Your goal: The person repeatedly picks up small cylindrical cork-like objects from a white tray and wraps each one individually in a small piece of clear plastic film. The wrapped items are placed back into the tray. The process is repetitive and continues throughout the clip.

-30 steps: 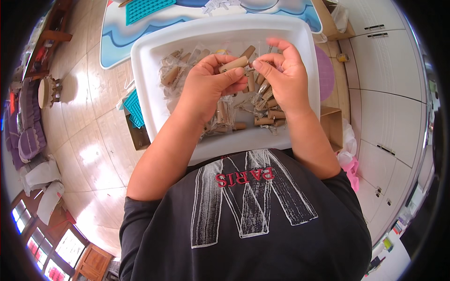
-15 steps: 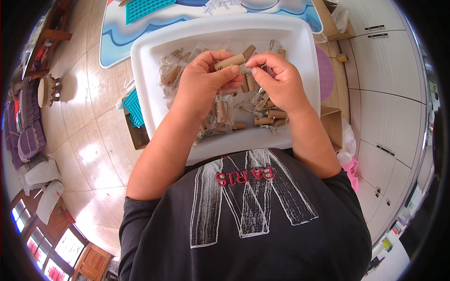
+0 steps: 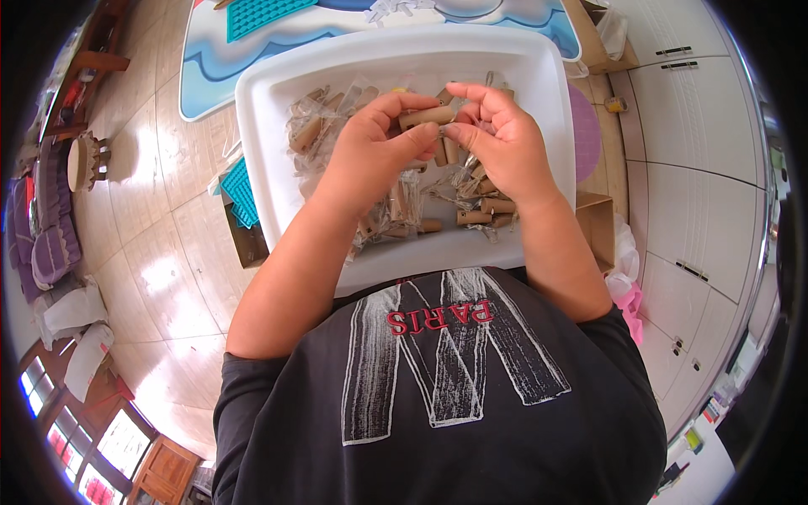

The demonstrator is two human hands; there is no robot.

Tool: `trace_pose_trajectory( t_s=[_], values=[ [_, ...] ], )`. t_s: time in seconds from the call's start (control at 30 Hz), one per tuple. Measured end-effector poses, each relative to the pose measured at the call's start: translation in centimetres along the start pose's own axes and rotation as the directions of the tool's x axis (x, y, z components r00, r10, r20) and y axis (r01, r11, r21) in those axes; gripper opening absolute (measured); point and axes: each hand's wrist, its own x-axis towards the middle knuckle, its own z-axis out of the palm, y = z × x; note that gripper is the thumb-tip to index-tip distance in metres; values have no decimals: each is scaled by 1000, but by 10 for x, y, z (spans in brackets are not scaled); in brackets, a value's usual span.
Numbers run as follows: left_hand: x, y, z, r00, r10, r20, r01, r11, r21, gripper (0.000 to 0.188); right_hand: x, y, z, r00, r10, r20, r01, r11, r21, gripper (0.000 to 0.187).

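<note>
the left hand [image 3: 377,139] pinches a tan tube [image 3: 427,118] between its thumb and bent fingers, over the middle of a white tub [image 3: 400,36]. the right hand [image 3: 505,139] arches at the tube's other end, forefinger above and thumb below, its tip close by the left thumb; whether it grips anything cannot be told. the tube is a smooth, matt, straight-sided cylinder. its long axis runs crosswise in front of the person, tilted a little, the right end pointing slightly farther away and the left end tucked into the left hand.

beneath the hands, the tub holds more tan tubes [image 3: 497,205], short and round, lying at many angles, among crinkled, shiny clear wrappers [image 3: 412,206]. the tub is smooth plastic with rounded corners and a broad rim.

beyond it, a glossy table [image 3: 202,80] printed with blue and white waves bears a teal tray [image 3: 268,17] with a gridded surface and a heap of small white pieces [image 3: 400,10]. an open cardboard box [image 3: 596,229] stands right of the tub, near pale flat-fronted cupboards [image 3: 694,118]; to the left spread shiny floor tiles [image 3: 189,282].
</note>
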Motion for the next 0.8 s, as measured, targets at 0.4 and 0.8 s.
trace_pose_trajectory(
  t_s=[0.4, 0.8],
  values=[
    [1, 6, -2, 998, -22, 65, 16, 995, 100, 35, 3, 9, -5, 997, 78, 20, -78, 996, 43, 27],
    [19, 26, -11, 936, 332, -115, 146, -71, 987, 32, 6, -4, -11, 968, 63, -243, -3, 970, 241, 29]
  ],
)
